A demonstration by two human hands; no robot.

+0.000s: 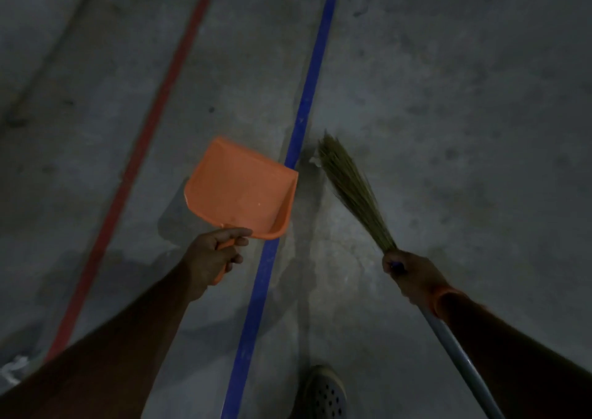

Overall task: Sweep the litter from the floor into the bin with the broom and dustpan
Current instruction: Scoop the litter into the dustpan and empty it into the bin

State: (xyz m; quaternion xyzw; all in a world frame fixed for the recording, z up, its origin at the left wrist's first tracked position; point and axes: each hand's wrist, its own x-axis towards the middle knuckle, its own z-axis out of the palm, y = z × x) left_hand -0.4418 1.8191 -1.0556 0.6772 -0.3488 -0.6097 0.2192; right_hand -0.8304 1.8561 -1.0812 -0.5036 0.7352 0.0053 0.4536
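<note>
Litter scrap [315,162] unswept beside my broom [349,185] — left hand [213,258] grips dustpan [240,188], right hand [413,277] clasps broom handle; no bin visible.

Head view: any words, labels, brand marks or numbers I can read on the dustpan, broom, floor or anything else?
None can be read.
Orange dustpan: plain surface, only pale specks, no print.
Broom: no label on bristles or grey handle.
Floor: only a blue line and a red line, no lettering.
Shoe: perforated, no mark visible.
The picture is dim and blurred, so small print could be missed.
</note>
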